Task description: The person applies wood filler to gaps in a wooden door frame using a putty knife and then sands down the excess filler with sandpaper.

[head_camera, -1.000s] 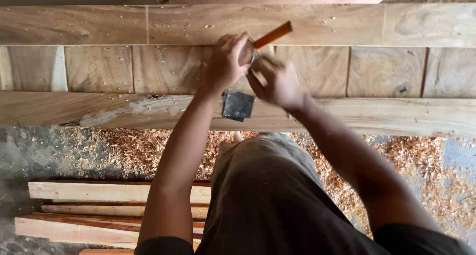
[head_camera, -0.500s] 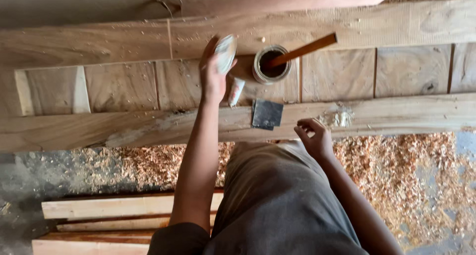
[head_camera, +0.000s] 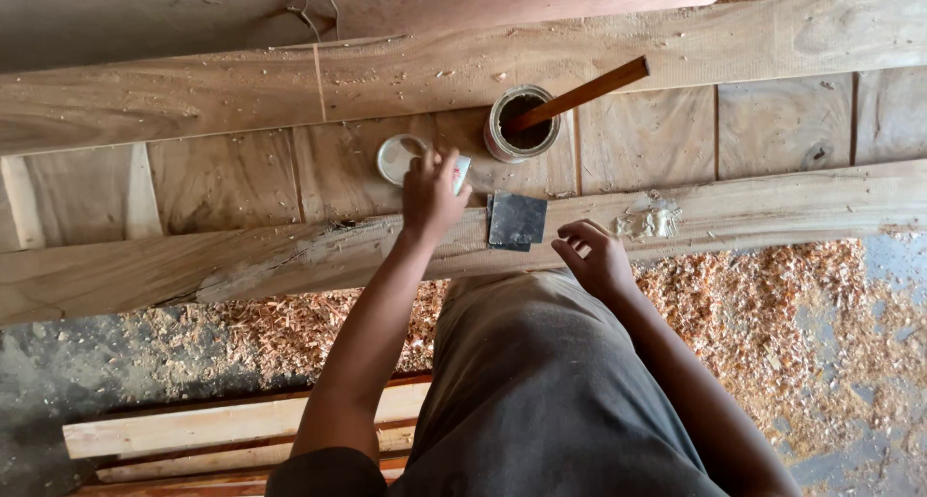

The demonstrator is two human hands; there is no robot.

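The left hand (head_camera: 432, 190) is resting on the wooden panel (head_camera: 241, 173), its fingers curled around a small white object (head_camera: 461, 172) whose kind I cannot tell, as only an edge is peeking out on the hand's right. Just left of that hand, a round white lid (head_camera: 397, 158) is lying flat on the panel, touching or almost touching the fingertips. To the right and slightly farther away, an open tin can (head_camera: 521, 122) is standing upright on the same panel, and a reddish-brown wooden stick (head_camera: 582, 93) is leaning out of it, pointing toward the far right.

The right hand (head_camera: 596, 257) is hovering near the person's lap, just off the near edge of the long plank (head_camera: 772, 202); its fingers are loosely curled and parted, holding nothing. Between the two hands, a dark square of sandpaper (head_camera: 518, 220) is lying on that plank, apart from both. A pale smear of filler (head_camera: 649, 223) is sitting on the plank to the right of the sandpaper. Wood shavings (head_camera: 753, 304) are covering the floor near the plank, and several light boards (head_camera: 241, 425) are lying stacked at the near left.
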